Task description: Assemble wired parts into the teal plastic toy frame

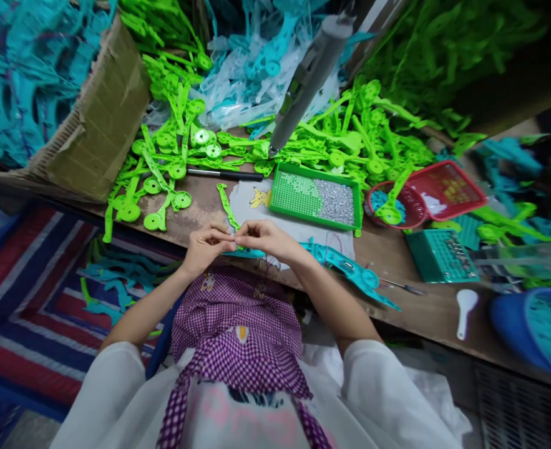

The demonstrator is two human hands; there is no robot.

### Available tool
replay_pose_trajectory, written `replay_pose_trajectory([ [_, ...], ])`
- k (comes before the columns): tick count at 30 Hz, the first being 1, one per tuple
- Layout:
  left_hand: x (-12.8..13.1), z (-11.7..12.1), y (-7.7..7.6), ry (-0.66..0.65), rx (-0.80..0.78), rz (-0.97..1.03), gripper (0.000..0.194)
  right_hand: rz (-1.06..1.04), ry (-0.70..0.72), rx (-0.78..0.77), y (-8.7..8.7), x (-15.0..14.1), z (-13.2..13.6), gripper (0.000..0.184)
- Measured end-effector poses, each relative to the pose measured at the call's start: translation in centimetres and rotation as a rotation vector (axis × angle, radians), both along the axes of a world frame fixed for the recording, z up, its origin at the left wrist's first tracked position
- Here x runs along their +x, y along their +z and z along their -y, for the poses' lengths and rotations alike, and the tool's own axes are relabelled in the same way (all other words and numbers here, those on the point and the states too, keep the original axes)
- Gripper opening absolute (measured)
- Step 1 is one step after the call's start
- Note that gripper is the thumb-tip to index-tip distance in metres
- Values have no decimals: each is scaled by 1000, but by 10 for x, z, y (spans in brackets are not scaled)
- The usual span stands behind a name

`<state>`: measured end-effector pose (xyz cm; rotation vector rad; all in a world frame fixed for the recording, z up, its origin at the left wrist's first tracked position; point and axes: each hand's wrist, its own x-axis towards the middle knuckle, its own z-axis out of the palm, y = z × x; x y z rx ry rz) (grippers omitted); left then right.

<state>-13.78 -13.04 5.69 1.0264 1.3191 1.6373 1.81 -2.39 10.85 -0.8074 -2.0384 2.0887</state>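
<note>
My left hand (208, 246) and my right hand (266, 239) meet above the table's near edge, fingertips pressed together in a pinch. Whatever lies between them is too small or hidden to make out. A long turquoise plastic part (247, 253) lies right under the fingers, partly covered by them. Just beyond the fingertips is a slim lime-green plastic part (227, 204). A green tray (276, 198) of small silvery pieces sits beyond my right hand on a pale cloth (244, 206). Another turquoise part (345, 265) rests to the right of my right wrist.
Lime-green parts (172, 168) heap across the back. A grey pen-shaped tool (303, 81) hangs above the tray. Left stands a cardboard box (102, 106); right are a red basket (415, 215), a teal tray (425, 255), a white spoon (466, 305) and a blue bucket (509, 321).
</note>
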Motion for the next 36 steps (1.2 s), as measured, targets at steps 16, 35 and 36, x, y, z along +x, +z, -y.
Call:
replay_pose_trajectory([
  [16,-24,-14,-13,184,44,-613,21,-44,-29,807,-18,-20,-8,26],
  [35,-86,-90,-22,-238,-147,-955,55,299,-13,719,-48,-76,-95,19],
  [36,-87,-91,-24,-271,-184,-994,54,331,-9,708,-52,-79,-97,20],
])
